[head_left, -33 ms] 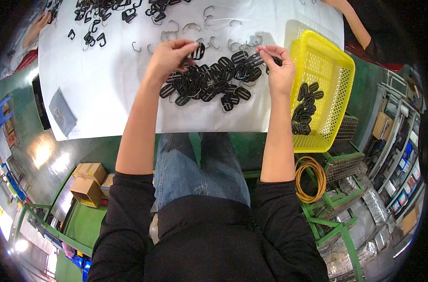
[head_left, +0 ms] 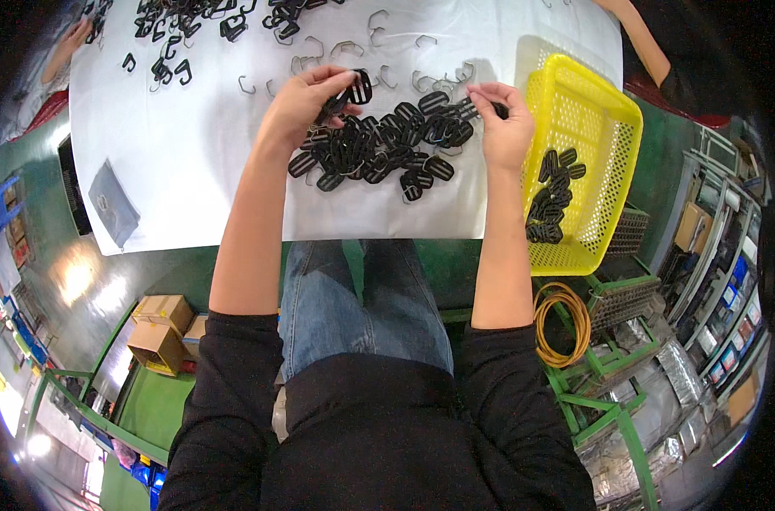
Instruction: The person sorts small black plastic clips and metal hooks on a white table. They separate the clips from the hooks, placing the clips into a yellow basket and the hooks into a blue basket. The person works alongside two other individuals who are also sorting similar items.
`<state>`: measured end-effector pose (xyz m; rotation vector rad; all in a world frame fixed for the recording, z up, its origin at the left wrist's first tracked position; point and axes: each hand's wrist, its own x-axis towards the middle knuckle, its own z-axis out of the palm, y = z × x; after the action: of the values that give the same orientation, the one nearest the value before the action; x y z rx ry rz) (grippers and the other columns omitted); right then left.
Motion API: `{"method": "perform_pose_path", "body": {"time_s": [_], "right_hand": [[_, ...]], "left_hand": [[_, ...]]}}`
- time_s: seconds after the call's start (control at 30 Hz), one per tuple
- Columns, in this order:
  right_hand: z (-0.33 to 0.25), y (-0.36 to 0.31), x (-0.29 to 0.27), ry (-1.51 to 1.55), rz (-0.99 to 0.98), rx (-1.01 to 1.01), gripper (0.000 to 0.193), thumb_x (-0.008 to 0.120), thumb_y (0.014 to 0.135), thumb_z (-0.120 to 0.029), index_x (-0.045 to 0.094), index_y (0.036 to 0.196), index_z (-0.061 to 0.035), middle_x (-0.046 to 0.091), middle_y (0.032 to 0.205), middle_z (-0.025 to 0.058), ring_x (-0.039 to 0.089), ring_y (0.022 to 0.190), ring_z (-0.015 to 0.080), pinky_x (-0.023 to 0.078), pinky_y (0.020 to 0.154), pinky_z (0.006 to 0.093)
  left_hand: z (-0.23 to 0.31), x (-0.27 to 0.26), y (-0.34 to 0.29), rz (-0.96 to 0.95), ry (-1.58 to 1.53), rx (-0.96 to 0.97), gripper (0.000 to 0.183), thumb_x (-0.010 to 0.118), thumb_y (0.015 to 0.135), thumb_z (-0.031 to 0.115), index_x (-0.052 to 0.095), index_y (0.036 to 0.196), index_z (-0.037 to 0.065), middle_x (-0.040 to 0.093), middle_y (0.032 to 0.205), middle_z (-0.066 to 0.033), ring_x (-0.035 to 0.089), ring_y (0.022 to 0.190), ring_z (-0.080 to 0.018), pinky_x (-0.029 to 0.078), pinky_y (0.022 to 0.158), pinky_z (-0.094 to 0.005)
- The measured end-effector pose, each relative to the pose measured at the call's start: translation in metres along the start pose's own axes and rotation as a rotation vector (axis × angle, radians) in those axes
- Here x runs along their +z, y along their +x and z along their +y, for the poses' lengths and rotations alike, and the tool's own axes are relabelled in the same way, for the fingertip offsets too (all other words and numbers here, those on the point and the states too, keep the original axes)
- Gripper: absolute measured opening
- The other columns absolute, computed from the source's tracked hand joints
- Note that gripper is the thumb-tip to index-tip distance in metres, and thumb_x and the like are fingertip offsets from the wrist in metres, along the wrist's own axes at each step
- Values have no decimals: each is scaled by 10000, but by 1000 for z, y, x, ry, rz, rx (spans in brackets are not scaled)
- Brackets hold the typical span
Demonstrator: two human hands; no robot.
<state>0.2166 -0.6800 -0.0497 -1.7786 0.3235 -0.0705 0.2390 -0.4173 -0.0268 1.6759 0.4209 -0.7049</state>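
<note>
Between thumb and fingers, my left hand [head_left: 298, 106] pinches a black slotted buckle [head_left: 361, 87] above the table. More dark pieces show under its curled fingers. My right hand [head_left: 505, 128] is closed on another black slotted buckle [head_left: 466, 109], which sticks out to the left of its fingertips. A dark piece also shows by that palm. Below and between both hands lies a pile of black buckles [head_left: 379, 152] on the white tabletop [head_left: 226, 187]. Several thin bent wire hooks [head_left: 347, 48] are scattered beyond the pile.
Right of my right hand stands a yellow perforated basket [head_left: 613, 183] with black buckles [head_left: 553, 200] inside. More black parts [head_left: 183, 21] lie at the far left. A grey bag [head_left: 113, 204] rests near the left edge. Other people's arms [head_left: 647, 47] reach in at both far corners.
The buckle in my left hand has turned so its slots face up more fully, and dark pieces show more under the fingers. My right hand has shifted slightly.
</note>
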Motion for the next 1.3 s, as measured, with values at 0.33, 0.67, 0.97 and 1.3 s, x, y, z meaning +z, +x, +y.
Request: {"method": "perform_pose_path", "body": {"time_s": [0.33,0.67,0.97,1.3], "right_hand": [[4,-10,-11,627,-71,357,173,693,785,-72,614,933,-32,663,825,74,616,769,119,486,669,224],[-10,-28,53,-851,-299,120,270,748,706,-229,647,874,-44,640,742,131,628,732,313,486,689,396],[-11,-43,54,-894,-172,46,340,785,660,-279,622,816,-26,649,850,141,633,791,325,492,711,413],[-22,-35,0,-167,-188,413,310,794,665,-202,639,860,-17,590,687,3,452,506,69,365,467,231]], "left_hand": [[-19,-5,11,-317,-731,-69,223,553,897,257,526,1028,79,575,913,-60,498,692,-108,381,480,-200],[-9,10,-2,-388,-979,143,217,567,884,210,540,1027,50,556,902,-69,548,758,-166,398,511,-202],[-11,56,20,19,562,354,308,679,761,220,628,1054,140,628,892,-108,608,793,-218,488,675,-337],[4,59,27,-61,937,474,259,716,709,244,620,878,73,645,869,-130,615,854,-312,486,731,-394]]}}
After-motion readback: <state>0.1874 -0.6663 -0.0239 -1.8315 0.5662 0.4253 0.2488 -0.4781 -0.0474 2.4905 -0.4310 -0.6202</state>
